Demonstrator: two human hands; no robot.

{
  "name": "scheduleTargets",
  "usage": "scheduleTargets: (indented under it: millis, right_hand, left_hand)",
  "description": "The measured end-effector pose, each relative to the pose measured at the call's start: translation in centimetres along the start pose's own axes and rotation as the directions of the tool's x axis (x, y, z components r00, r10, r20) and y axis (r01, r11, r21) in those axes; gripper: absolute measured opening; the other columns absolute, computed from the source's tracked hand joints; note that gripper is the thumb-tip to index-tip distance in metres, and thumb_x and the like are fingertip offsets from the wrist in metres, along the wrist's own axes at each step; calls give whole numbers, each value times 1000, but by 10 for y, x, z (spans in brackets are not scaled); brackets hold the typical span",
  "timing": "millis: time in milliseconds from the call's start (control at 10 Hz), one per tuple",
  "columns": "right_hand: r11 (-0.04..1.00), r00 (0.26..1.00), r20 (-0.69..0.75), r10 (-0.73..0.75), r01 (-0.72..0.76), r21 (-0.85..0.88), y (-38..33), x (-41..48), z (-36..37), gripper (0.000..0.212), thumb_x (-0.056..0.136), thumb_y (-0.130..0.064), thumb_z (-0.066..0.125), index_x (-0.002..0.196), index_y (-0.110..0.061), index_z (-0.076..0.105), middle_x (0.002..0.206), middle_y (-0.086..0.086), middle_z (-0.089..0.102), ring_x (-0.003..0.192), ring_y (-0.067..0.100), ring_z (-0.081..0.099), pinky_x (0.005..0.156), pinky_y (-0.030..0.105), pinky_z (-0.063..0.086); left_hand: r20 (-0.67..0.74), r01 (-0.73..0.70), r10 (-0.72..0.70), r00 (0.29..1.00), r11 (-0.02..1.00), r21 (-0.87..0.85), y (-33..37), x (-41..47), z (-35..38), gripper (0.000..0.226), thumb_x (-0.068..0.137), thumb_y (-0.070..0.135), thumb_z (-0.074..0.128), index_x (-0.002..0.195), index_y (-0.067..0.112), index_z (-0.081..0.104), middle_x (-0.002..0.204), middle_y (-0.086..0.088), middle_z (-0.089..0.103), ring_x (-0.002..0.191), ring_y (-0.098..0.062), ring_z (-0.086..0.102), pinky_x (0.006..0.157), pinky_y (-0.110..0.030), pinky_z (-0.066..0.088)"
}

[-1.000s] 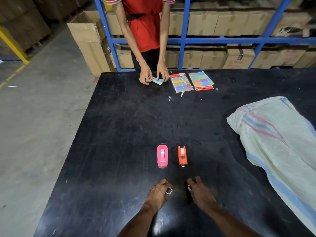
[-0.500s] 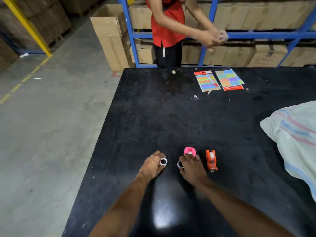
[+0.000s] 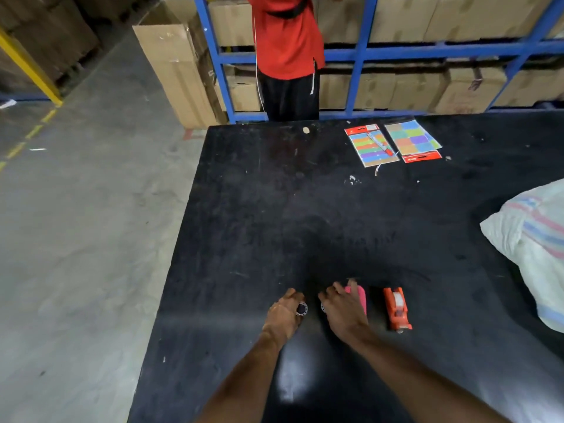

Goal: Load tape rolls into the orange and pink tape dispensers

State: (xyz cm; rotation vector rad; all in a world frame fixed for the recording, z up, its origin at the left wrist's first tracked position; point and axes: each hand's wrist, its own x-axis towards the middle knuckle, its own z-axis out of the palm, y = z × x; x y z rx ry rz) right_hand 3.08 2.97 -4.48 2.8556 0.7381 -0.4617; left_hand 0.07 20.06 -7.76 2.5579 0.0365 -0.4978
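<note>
A warehouse: blue steel racking (image 3: 361, 53) at twelve o'clock holds rows of cardboard cartons (image 3: 406, 16), more cartons stand stacked at ten o'clock, and yellow lines (image 3: 18, 148) mark the bare concrete floor (image 3: 82, 239) at nine o'clock.

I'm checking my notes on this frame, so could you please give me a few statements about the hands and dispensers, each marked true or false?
1. The right hand rests on the pink dispenser. True.
2. The orange dispenser lies left of the pink one. False: it lies to its right.
3. The left hand holds a small tape roll. True.
4. The orange dispenser is being held. False: it lies untouched on the black table.
</note>
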Motion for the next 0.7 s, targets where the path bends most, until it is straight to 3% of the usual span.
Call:
scheduleTargets:
  millis: [100,300,400,500,600,700]
  right_hand:
    - [1000,1000,18,7,-7,14,-3,5,-1,28,89,-13,52,115,-15,62,114,9,65,117,32,52,107,57,23]
    - [997,1000,-6,-29,30,70,3,9,1,30,84,-23,60,114,-20,62,113,4,63,114,29,52,101,54,25]
    - [996,999,-5,-41,41,74,3,10,-2,31,84,-22,60,116,-20,60,116,5,62,116,30,50,102,55,26]
    - [996,1000,2,-28,28,82,2,8,-5,36,83,-24,63,119,-20,59,116,3,63,115,29,52,103,55,28]
    - [996,1000,-13,-11,12,87,3,4,-2,54,77,-30,69,128,-18,57,116,3,66,112,28,55,98,54,31]
    - [995,993,-117,14,-2,95,12,-10,-3,70,70,-40,75,133,-16,56,117,5,67,109,28,57,90,52,34]
  left_hand:
    - [-3,4,-4,1000,999,-43,-7,5,3,35,77,18,66,110,16,57,122,-4,54,102,-27,62,88,-34,51]
    - [28,61,-59,998,993,-99,-13,9,12,45,76,35,65,117,23,54,132,-5,51,110,-25,59,95,-33,50]
    - [30,75,-72,997,991,-110,-10,8,11,51,77,32,67,124,18,53,135,-7,49,115,-27,57,100,-34,47]
    - [38,77,-74,997,994,-82,-3,4,8,68,76,23,74,137,18,44,146,-7,40,128,-26,49,110,-33,39]
    - [34,73,-72,997,997,-21,4,-1,6,74,77,18,73,142,20,37,141,-5,39,124,-27,48,108,-36,41]
    - [-82,111,-101,992,984,137,15,-20,-6,84,80,19,69,147,31,20,137,3,38,123,-26,42,104,-42,43]
